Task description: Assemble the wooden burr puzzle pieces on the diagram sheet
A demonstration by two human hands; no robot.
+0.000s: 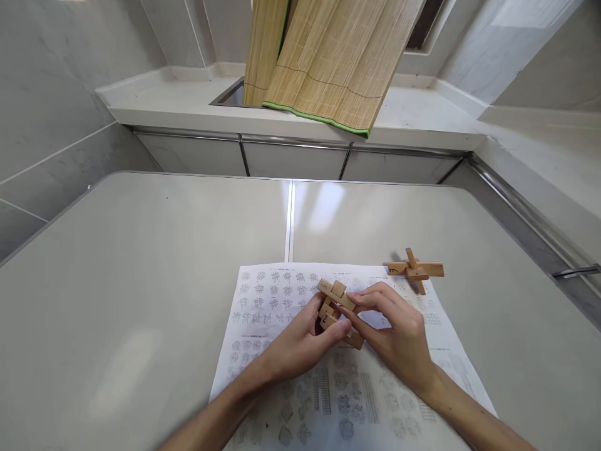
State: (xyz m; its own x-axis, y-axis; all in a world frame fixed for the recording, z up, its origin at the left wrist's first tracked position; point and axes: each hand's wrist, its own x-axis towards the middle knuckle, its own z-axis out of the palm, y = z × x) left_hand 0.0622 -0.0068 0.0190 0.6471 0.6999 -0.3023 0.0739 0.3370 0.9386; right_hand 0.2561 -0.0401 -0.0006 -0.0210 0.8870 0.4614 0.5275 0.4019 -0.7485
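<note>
Near the middle of the table, a partly joined wooden burr puzzle [328, 320] is held above a printed sheet. My left hand [307, 341] grips its lower pieces, with the thumb over a piece marked with a "2". Between the fingertips of my right hand [394, 329] is the end of a notched upper wooden piece [337, 293], which lies against the rest of the puzzle. Whether that upper piece is locked in or loose, I cannot tell. Fingers hide part of the joints.
The instruction sheet [263, 369], printed with small diagrams, lies under both hands. A cross-shaped wooden puzzle [416, 270] rests at its upper right edge. The white table [188, 238] has a centre seam. Behind it, a bamboo mat [338, 62] hangs over a ledge [178, 116].
</note>
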